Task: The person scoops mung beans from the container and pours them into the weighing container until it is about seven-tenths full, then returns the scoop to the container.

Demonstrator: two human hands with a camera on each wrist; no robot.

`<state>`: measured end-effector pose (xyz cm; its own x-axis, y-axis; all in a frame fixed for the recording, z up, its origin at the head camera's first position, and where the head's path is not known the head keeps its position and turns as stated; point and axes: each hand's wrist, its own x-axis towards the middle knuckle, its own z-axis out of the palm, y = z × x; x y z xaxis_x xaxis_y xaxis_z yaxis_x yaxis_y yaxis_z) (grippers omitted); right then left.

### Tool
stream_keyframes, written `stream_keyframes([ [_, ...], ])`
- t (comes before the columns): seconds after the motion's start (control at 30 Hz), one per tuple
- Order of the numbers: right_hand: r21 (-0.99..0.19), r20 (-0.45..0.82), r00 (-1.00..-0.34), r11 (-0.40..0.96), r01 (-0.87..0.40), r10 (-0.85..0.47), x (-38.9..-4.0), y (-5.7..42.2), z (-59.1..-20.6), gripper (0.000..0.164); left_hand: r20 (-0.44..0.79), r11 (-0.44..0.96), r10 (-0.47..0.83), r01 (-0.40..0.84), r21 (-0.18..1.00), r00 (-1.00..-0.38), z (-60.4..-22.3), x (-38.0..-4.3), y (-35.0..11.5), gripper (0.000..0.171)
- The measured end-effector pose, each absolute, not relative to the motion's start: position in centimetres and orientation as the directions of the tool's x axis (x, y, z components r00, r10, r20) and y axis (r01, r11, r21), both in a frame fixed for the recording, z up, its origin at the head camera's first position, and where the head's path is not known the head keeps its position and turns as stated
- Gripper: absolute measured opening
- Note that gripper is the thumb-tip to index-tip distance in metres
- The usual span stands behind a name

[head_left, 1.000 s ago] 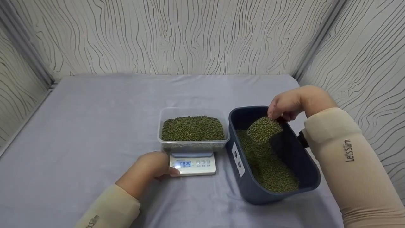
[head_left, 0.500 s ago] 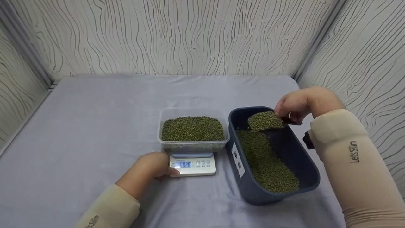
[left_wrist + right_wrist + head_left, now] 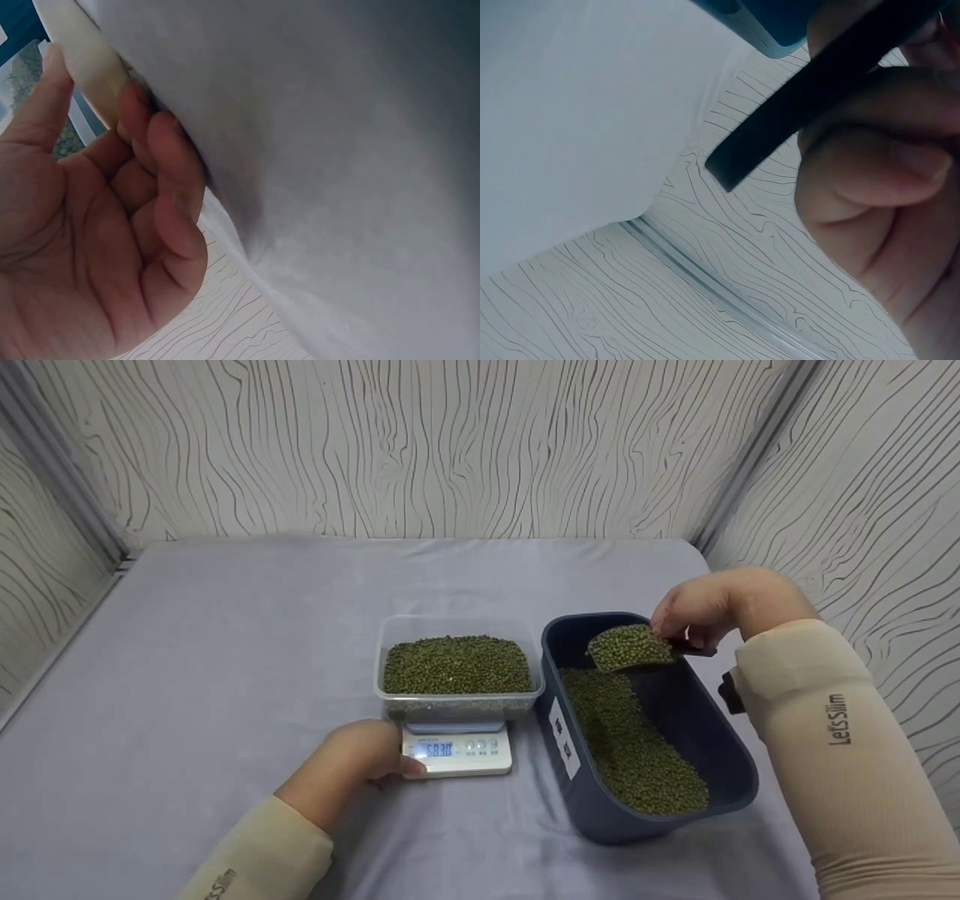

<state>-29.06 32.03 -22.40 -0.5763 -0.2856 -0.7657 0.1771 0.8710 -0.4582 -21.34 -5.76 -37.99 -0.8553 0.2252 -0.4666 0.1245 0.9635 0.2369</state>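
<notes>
A small white kitchen scale (image 3: 457,761) with a lit display bears a clear plastic box (image 3: 459,705) of green mung beans (image 3: 456,666). My left hand (image 3: 364,748) grips the scale's front left corner, thumb on the top edge; the left wrist view shows my left hand (image 3: 112,217) with its fingers bent at the scale's side. In my right hand (image 3: 694,606) is a scoop (image 3: 632,647) heaped with mung beans, held over the back of a dark blue bin (image 3: 731,791). The scoop's black handle (image 3: 802,97) crosses the right wrist view above my curled fingers.
More mung beans (image 3: 652,769) lie in the bin, banked to its left side, with a white label (image 3: 564,739) outside. The bin stands close beside the plastic box. A pale cloth (image 3: 225,660) covers the table, and patterned panels (image 3: 420,450) enclose it.
My right hand has shifted slightly right, and the scoop has swung from tilted to nearly level, then held still. The display digits have risen slightly. My left hand has stayed put.
</notes>
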Motion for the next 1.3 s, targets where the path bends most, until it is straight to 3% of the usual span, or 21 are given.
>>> stream_keyframes([
  [0.5,-0.486,-0.734,-0.613,0.856,0.175,-0.291,-29.7,31.1,-21.3,0.033,-0.445,0.955,0.239,0.127,0.267,-0.863,-37.9,-21.1,-5.8,0.044],
  [0.83,-0.505,-0.714,-0.614,0.855,0.119,-0.336,-30.9,27.7,-20.0,0.035,-0.464,0.964,0.215,0.111,0.241,-0.859,-37.7,-21.1,-5.5,0.047],
  [1.1,-0.478,-0.665,-0.686,0.874,0.086,-0.295,-31.9,23.4,-20.6,0.030,-0.427,0.957,0.232,0.128,0.259,-0.874,-37.9,-21.1,-4.9,0.046],
  [1.3,-0.369,-0.640,-0.733,0.929,0.029,-0.231,-32.1,21.1,-21.5,0.023,-0.422,0.954,0.240,0.132,0.268,-0.874,-37.8,-21.0,-4.5,0.045],
])
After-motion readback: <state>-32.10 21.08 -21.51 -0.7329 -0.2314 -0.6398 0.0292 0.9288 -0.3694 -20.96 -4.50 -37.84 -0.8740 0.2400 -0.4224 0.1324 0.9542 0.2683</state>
